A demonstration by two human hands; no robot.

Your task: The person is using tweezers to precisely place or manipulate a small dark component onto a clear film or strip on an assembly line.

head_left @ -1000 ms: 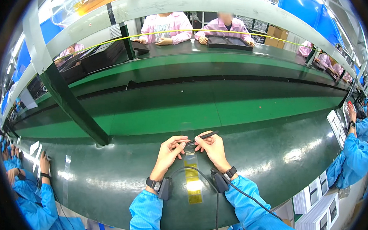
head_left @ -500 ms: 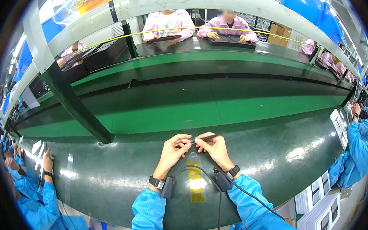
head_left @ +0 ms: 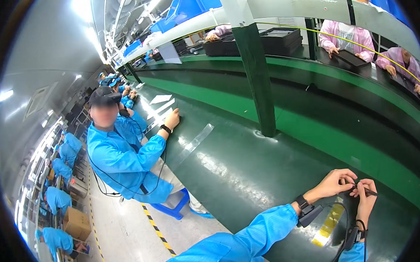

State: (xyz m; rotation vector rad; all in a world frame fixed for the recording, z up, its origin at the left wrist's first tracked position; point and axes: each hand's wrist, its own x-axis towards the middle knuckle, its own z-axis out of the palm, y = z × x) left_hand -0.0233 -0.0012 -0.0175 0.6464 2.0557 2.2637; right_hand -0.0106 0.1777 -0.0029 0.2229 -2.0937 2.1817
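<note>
The slim black piece is held just above the tabletop, its far end poking out past the fingers on the right. From where I'm standing, the right hand has it pinched between thumb and fingers. The left hand comes in close beside, fingertips bent together near the other end; I can't make out whether they grip anything there. The two hands nearly meet, wrists spread apart, each wearing a dark device with a cable.

Between the forearms a yellow strip lies flat on the tabletop. Farther left, past a shiny patch, there's a clear strip, and then a co-worker in blue, seated on a blue stool, one hand by some white strips. A dark green post stands at the tabletop's far edge.
</note>
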